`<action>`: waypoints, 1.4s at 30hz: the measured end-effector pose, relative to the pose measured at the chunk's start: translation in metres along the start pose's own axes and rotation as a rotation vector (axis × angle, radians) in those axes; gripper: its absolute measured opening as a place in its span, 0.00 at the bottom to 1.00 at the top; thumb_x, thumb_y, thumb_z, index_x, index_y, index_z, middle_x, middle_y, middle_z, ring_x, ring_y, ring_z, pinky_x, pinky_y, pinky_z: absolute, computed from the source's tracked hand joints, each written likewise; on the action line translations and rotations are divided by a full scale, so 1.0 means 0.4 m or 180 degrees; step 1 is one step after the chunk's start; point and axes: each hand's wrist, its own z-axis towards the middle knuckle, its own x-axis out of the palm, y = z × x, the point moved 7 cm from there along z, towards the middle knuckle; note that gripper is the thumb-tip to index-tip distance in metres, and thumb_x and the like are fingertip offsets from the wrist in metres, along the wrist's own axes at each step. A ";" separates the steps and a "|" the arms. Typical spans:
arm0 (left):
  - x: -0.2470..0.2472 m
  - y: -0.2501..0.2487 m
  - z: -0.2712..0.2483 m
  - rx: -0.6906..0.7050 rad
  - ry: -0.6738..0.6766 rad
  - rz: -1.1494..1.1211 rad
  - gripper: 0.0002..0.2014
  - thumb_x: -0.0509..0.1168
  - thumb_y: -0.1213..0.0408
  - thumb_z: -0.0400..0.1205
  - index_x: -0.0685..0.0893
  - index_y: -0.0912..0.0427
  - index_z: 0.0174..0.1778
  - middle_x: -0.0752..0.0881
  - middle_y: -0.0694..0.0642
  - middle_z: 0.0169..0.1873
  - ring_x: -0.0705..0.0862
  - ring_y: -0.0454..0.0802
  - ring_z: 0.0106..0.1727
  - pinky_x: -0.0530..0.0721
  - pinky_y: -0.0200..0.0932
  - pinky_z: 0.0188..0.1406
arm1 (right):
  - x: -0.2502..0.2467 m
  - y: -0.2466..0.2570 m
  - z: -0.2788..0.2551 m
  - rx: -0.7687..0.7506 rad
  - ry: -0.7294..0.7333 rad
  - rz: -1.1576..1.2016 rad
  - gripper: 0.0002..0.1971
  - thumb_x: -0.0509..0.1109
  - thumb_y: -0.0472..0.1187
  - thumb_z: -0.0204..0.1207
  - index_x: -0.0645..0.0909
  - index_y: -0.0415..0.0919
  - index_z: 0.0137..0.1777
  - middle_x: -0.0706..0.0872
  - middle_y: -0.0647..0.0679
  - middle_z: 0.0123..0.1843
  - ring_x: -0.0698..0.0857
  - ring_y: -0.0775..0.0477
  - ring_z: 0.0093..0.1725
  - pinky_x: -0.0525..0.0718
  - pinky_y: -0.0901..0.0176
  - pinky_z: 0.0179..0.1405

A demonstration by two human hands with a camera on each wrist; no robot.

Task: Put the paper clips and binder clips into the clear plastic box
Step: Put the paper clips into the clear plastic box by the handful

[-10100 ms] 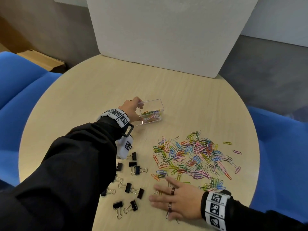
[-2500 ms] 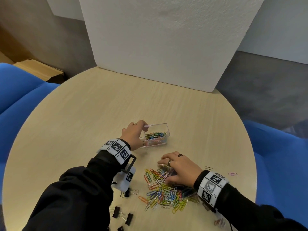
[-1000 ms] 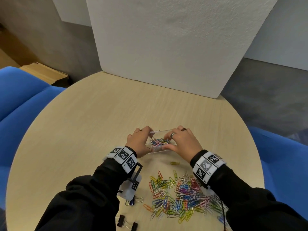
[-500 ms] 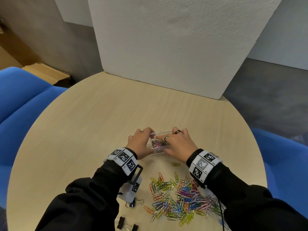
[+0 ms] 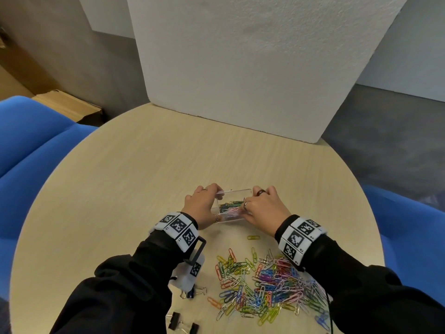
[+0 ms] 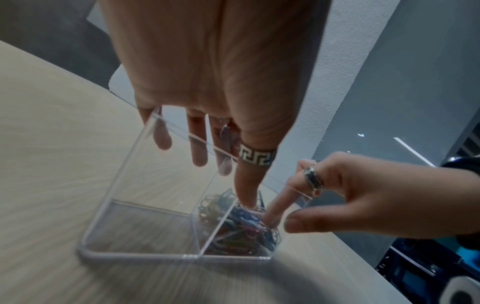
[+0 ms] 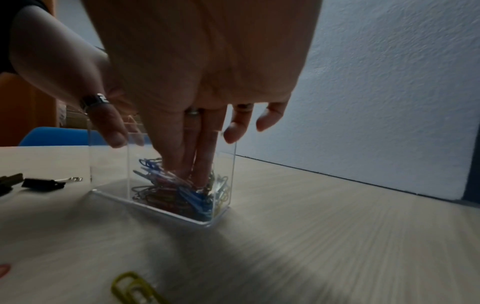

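Note:
The clear plastic box (image 5: 240, 191) stands on the round table between my hands. My left hand (image 5: 201, 208) grips its left end, fingers on the far wall (image 6: 197, 152) and ringed thumb on the near wall. The compartment at that end is empty (image 6: 145, 236). My right hand (image 5: 260, 210) reaches into the right compartment, straight fingers (image 7: 201, 164) pressing on the coloured paper clips (image 7: 182, 195) there. A big loose pile of paper clips (image 5: 265, 285) lies near me. Black binder clips (image 5: 192, 292) lie by my left forearm.
One yellow paper clip (image 5: 253, 237) lies alone between the box and the pile. More binder clips (image 5: 183, 323) sit at the table's near edge. A white foam board (image 5: 240, 68) stands at the back. Blue seats (image 5: 31, 145) flank the table.
My right hand left the pile, came to the box and has put its fingers down into the right compartment. My left hand has stayed on the box.

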 end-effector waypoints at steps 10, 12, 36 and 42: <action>0.001 0.002 0.005 -0.0079 -0.0076 0.0007 0.27 0.72 0.55 0.74 0.69 0.52 0.66 0.79 0.44 0.63 0.70 0.50 0.66 0.68 0.53 0.64 | 0.019 0.000 0.020 0.0184 -0.0122 -0.0038 0.18 0.55 0.53 0.81 0.77 0.51 0.66 0.83 0.57 0.62 0.70 0.45 0.64 0.63 0.48 0.54; 0.000 0.002 0.006 -0.0068 -0.0066 0.0013 0.27 0.72 0.55 0.74 0.69 0.52 0.66 0.79 0.44 0.63 0.70 0.50 0.65 0.67 0.53 0.64 | 0.025 -0.005 0.028 0.0241 -0.0085 0.0120 0.16 0.56 0.52 0.81 0.78 0.54 0.65 0.83 0.58 0.62 0.69 0.45 0.63 0.63 0.49 0.53; 0.253 -0.057 -0.310 -0.0261 0.2702 0.0309 0.06 0.67 0.67 0.79 0.81 0.63 0.50 0.89 0.58 0.42 0.82 0.43 0.25 0.81 0.36 0.29 | 0.288 -0.076 -0.469 0.0945 0.2984 0.2042 0.25 0.61 0.62 0.75 0.83 0.43 0.28 0.88 0.50 0.32 0.85 0.54 0.28 0.86 0.57 0.49; 0.281 -0.090 -0.280 0.0159 0.2142 0.0623 0.12 0.65 0.75 0.75 0.81 0.59 0.53 0.79 0.50 0.39 0.77 0.46 0.42 0.73 0.32 0.31 | 0.310 -0.069 -0.469 0.1015 0.2632 0.2090 0.18 0.65 0.56 0.74 0.86 0.44 0.36 0.89 0.51 0.34 0.84 0.57 0.28 0.84 0.63 0.34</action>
